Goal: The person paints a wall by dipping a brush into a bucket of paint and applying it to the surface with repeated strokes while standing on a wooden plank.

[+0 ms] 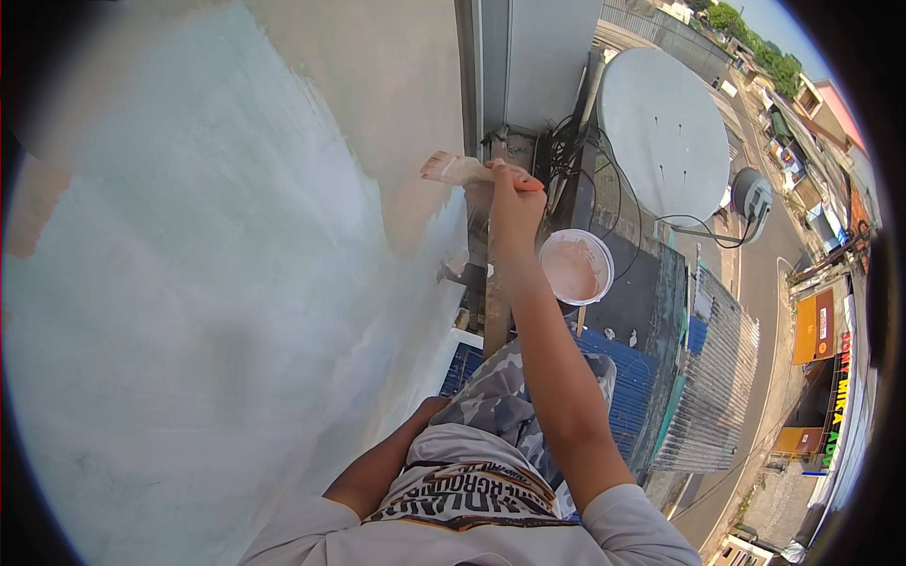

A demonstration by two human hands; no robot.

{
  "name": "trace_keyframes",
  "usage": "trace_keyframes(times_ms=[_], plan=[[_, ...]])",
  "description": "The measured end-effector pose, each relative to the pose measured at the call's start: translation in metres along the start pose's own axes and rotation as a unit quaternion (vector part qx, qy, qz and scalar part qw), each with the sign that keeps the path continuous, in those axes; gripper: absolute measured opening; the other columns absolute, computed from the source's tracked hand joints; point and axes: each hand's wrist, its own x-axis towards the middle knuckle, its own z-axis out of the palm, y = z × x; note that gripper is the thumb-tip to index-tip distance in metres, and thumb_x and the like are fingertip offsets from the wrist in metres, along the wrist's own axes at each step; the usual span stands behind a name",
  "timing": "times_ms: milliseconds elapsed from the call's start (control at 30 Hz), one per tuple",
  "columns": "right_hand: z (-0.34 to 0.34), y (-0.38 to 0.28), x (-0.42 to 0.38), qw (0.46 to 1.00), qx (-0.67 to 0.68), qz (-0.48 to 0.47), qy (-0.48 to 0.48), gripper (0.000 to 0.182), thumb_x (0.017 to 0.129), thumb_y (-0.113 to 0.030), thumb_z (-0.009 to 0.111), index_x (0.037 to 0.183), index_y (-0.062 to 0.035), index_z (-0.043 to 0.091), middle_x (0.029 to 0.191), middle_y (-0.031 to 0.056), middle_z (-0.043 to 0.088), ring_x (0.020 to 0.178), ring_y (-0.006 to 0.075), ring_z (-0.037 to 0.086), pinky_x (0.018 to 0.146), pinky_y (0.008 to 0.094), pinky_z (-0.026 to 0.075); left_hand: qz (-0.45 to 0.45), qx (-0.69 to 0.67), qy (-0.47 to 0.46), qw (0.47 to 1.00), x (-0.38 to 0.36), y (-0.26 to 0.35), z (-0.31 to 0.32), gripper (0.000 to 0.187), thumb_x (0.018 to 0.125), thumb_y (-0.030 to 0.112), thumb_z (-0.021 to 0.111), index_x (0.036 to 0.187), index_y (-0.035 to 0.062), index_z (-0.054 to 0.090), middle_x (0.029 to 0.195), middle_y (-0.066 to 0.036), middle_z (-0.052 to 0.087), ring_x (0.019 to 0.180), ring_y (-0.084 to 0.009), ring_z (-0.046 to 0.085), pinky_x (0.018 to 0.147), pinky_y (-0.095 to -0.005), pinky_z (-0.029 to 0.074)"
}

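My right hand (pixel 516 193) is closed around the orange handle of a paintbrush (pixel 455 170). The bristles, coated in pale pinkish paint, point left and overlap the wall (pixel 208 283) in this view. That wall is streaked pale blue-white, with a beige area at the top. Below and right of the hand stands a white bucket (pixel 607 268) holding pinkish paint. My left hand (pixel 432 407) is low beside my camouflage-clad leg (pixel 486 396), its fingers hidden.
A large grey satellite dish (pixel 665 132) stands to the right, its receiver on an arm. Black cables (pixel 563 151) tangle near the wall's corner. Blue roofing (pixel 618 377) and corrugated metal sheets (pixel 713 377) lie below. Farther down runs a street (pixel 769 274) with shopfronts.
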Motion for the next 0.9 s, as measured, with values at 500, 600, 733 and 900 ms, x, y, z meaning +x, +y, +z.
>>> trace_keyframes(times_ms=[500,600,733,900], plan=[[0.092,-0.125,-0.008,0.967,0.152,-0.14,-0.15,0.031,0.094,-0.014,0.054,0.103,0.0155,0.059,0.091,0.0249,0.067,0.08,0.0326,0.072,0.076,0.0355,0.064,0.074,0.048,0.057,0.994,0.009,-0.04,0.027,0.046,0.095,0.048,0.049,0.108,0.0091,0.07,0.095,-0.02,0.072,0.088,-0.0349,0.07,0.078,-0.0445,0.053],[0.055,-0.083,-0.017,0.987,0.119,-0.075,-0.081,0.03,0.093,-0.015,0.059,0.101,0.0136,0.06,0.091,0.0212,0.067,0.075,0.0288,0.072,0.07,0.0347,0.064,0.061,0.056,0.0,0.997,-0.004,-0.024,0.016,0.043,0.097,0.047,0.042,0.114,0.0148,0.066,0.1,-0.02,0.07,0.095,-0.0402,0.067,0.082,-0.0482,0.053],[-0.013,0.036,-0.043,0.999,-0.016,0.045,0.001,0.027,0.093,-0.014,0.06,0.1,0.0116,0.062,0.089,0.0189,0.067,0.074,0.0251,0.072,0.067,0.0333,0.063,0.059,0.08,0.017,0.995,-0.002,-0.044,0.03,0.041,0.097,0.043,0.042,0.113,0.0138,0.066,0.099,-0.02,0.07,0.093,-0.0391,0.068,0.08,-0.0488,0.053],[-0.03,0.094,-0.069,0.991,-0.082,0.105,-0.002,0.025,0.094,-0.012,0.06,0.098,0.0122,0.062,0.088,0.0189,0.068,0.071,0.024,0.072,0.062,0.0322,0.064,0.067,0.118,0.054,0.989,-0.011,-0.045,0.029,0.033,0.096,0.035,0.047,0.112,0.0121,0.066,0.093,-0.021,0.07,0.09,-0.0395,0.068,0.078,-0.0499,0.053]])
